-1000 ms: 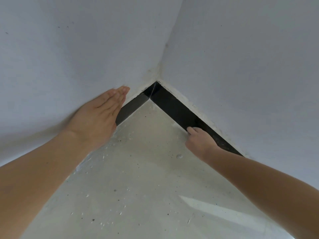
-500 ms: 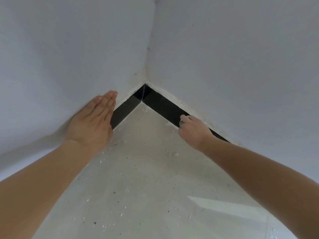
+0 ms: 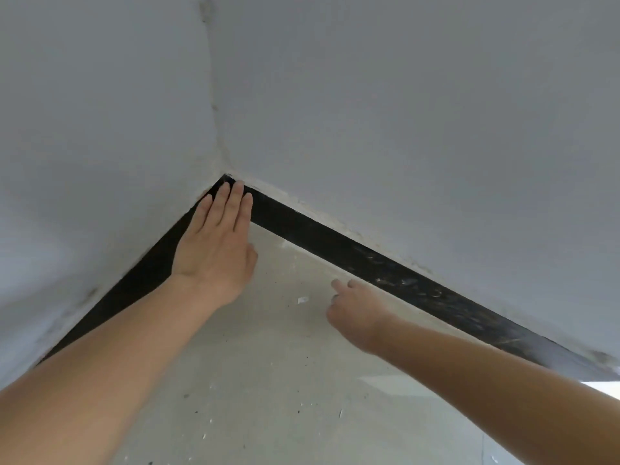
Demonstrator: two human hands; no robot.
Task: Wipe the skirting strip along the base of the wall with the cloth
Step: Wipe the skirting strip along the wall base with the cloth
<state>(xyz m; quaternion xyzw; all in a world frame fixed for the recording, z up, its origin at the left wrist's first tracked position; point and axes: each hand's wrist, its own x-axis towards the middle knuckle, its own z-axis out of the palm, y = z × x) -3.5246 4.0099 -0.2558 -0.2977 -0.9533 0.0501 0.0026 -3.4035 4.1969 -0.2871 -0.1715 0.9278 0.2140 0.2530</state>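
The black skirting strip (image 3: pixel 335 243) runs rightward from the room corner, just beyond the loosely curled, seemingly clothless right hand (image 3: pixel 355 313); the left hand (image 3: pixel 214 250) lies flat, fingers spread.

The skirting strip (image 3: pixel 335 243) is showing glossy black, streaked with pale scuffs toward the right. The walls (image 3: pixel 402 112) are looking pale grey-white. The floor (image 3: pixel 275 380) is appearing off-white, speckled with dark and white flecks.
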